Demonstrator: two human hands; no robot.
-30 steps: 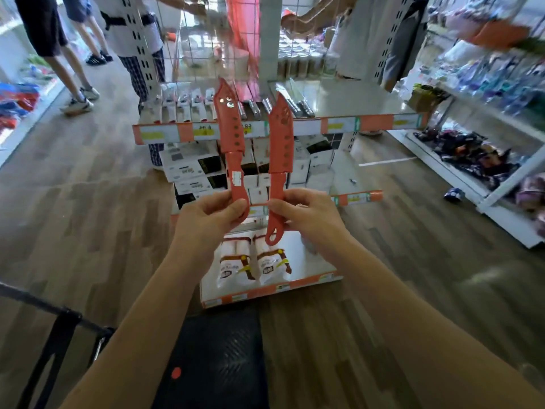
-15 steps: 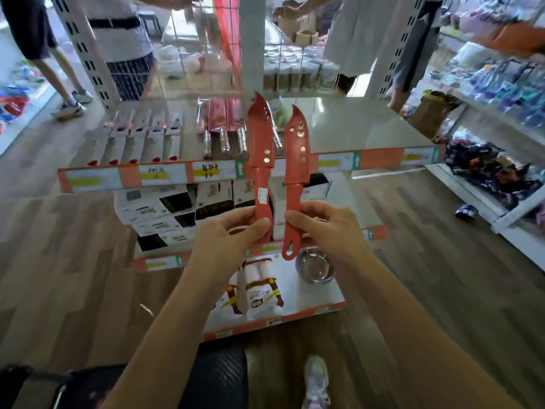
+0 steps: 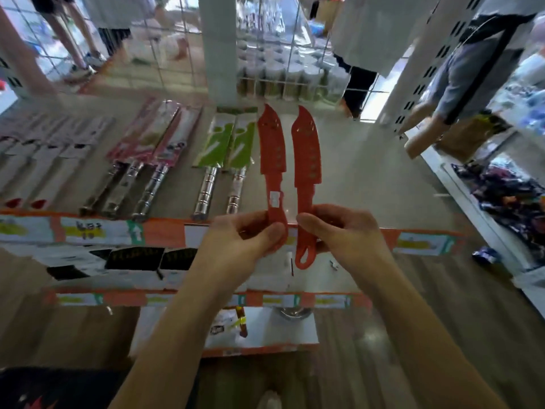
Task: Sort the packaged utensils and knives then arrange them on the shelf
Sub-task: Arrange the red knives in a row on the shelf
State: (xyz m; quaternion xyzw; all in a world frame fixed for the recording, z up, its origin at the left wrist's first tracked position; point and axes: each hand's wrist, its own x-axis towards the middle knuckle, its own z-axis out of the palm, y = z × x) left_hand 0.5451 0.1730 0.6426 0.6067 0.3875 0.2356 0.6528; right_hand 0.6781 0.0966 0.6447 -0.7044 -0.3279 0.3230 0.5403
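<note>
Two orange-red sheathed knives point away from me over the top shelf (image 3: 368,178). My left hand (image 3: 236,240) pinches the handle of the left knife (image 3: 272,149), which carries a white sticker. My right hand (image 3: 345,231) grips the handle of the right knife (image 3: 306,152), whose looped end hangs below my fingers. Both blades hover just right of two green-packaged knives (image 3: 233,143) lying on the shelf. Further left lie pink-packaged knives (image 3: 153,134) and white-packaged knives (image 3: 50,149).
The shelf's right half is bare grey surface. Price labels run along its orange front edge (image 3: 118,231). Boxes fill the shelf below (image 3: 118,261). A wire grid and post (image 3: 218,48) back the shelf. People stand behind and to the right (image 3: 460,72). Another rack (image 3: 501,196) lies right.
I have stepped closer, so the top shelf now fills the view. Both knives have moved forward over the shelf, beside the green packages, with my grips unchanged.
</note>
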